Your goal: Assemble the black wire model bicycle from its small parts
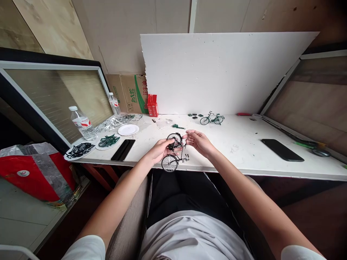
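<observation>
A black model bicycle point(177, 153) is held on its side above the table's front edge, one wheel toward me and the other away. My left hand point(160, 150) grips it near the far wheel, with the thumb on top. My right hand point(199, 141) is at the bicycle's far right end, thumb and fingertips pinched together by the seat area. Whatever those fingertips hold is too small to make out. A small green part point(178, 126) lies on the table just beyond the hands.
A green model bicycle point(212, 118) stands farther back beside several small dark green pieces point(194, 116). Plates of black parts point(80, 149) and green parts point(107, 141), a white plate point(128, 129), a phone point(123, 150) and bottles point(84, 124) are left. Another phone point(282, 149) lies right.
</observation>
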`<state>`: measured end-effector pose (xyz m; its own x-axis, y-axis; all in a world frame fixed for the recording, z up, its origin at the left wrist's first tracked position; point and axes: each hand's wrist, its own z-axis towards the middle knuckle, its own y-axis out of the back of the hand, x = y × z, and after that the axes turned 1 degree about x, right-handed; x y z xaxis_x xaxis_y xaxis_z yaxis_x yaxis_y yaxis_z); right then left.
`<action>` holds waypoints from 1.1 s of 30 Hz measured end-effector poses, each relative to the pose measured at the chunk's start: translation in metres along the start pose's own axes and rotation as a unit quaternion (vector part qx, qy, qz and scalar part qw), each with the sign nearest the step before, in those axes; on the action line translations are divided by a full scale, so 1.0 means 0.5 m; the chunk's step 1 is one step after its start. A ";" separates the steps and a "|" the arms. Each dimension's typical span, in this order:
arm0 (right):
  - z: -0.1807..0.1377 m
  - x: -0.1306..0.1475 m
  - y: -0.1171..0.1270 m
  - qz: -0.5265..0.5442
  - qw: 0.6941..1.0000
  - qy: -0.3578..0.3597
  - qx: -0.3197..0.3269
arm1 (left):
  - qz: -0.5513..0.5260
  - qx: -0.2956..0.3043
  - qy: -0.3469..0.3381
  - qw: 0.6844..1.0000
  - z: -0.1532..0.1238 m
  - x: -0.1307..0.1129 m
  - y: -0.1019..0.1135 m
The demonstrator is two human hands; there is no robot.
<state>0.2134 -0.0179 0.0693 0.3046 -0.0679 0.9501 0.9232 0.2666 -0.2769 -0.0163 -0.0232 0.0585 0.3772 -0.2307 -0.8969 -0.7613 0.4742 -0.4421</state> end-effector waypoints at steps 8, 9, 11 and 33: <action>-0.002 0.013 0.019 -0.097 0.994 0.051 -0.005 | 0.017 -0.001 0.005 1.000 -0.011 -0.005 -0.020; -0.002 0.015 0.020 -0.099 0.993 0.058 -0.002 | 0.019 -0.006 0.004 1.000 -0.012 -0.006 -0.023; -0.005 0.022 0.017 -0.097 0.993 0.066 0.003 | 0.023 -0.006 0.001 1.000 -0.016 -0.006 -0.027; -0.071 0.115 -0.061 -0.108 0.988 0.049 -0.097 | 0.116 -0.088 -0.197 0.970 -0.047 -0.022 -0.101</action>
<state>0.2111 -0.0641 0.1271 0.1075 -0.1988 0.9741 0.9939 0.0474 -0.1000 0.0056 -0.0646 0.0904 0.3305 0.2238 -0.9169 -0.9151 0.3138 -0.2533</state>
